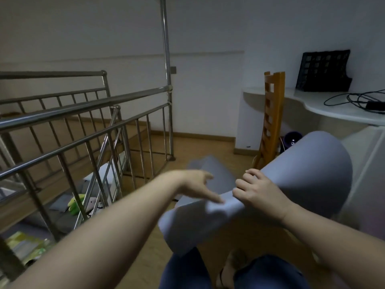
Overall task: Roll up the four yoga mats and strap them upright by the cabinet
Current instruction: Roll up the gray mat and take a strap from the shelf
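Note:
A grey-lilac yoga mat (308,174) is partly rolled and held off the floor in front of me, its thick roll up at the right and a loose flap (210,170) hanging toward the floor. My right hand (258,192) grips the narrow middle of the mat with curled fingers. My left hand (198,184) is blurred, fingers stretched out, with one fingertip touching the mat's edge beside the right hand. No other mats, strap or cabinet can be made out.
A steel railing (87,122) guards a stairwell at the left. A wooden chair (270,122) stands against a white curved desk (325,105) with cables and a black crate (325,69). Wood floor (198,149) lies ahead; my jeans-clad legs (187,274) are below.

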Available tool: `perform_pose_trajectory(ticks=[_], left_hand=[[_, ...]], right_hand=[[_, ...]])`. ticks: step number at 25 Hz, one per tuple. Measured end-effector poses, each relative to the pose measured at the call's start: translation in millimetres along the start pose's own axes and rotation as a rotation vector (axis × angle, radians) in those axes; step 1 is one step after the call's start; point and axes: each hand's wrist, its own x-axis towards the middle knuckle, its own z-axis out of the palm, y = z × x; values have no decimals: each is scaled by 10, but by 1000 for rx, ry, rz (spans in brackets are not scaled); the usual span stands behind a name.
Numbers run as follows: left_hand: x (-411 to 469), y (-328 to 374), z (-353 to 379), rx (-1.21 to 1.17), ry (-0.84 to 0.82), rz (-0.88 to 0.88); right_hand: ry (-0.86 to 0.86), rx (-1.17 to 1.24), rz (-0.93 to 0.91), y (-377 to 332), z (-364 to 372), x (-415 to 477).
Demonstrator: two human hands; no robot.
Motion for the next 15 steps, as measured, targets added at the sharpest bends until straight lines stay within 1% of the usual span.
perform_pose_trajectory(ticks=[1, 2, 4, 5, 7, 9, 10, 11, 12, 13, 14, 15], left_hand=[[78, 78, 230, 74, -80, -18], [138, 113, 424, 122, -105, -18], [169, 91, 663, 126, -72, 11], [148, 57, 715, 160, -55, 33], [64, -27, 764, 350, 28, 104], [-5, -121, 792, 578, 130, 172], [-40, -157, 793, 650, 165, 196], [-65, -199, 808, 694, 188, 214], [-80, -255, 822, 727, 206, 222], [-86, -319, 840, 746, 217, 217], [-80, -389, 854, 737, 208, 194], [-71, -452, 875, 697, 175, 150]], right_hand=[[-25, 49, 24, -77, -9, -6], [-58, 86, 42, -136, -35, -12], [-169, 158, 75, -235, -87, -43], [-264, 237, 107, -266, -111, -73], [-565, 456, 217, -298, -117, -190], [-886, 565, 285, -271, -47, -327], [-991, 608, 313, -277, -10, -401], [-1057, 653, 350, -312, 33, -479], [-1088, 695, 404, -356, 66, -528], [-1075, 706, 451, -412, 100, -555], [-1019, 673, 492, -460, 140, -560], [-930, 587, 514, -496, 151, -539]])
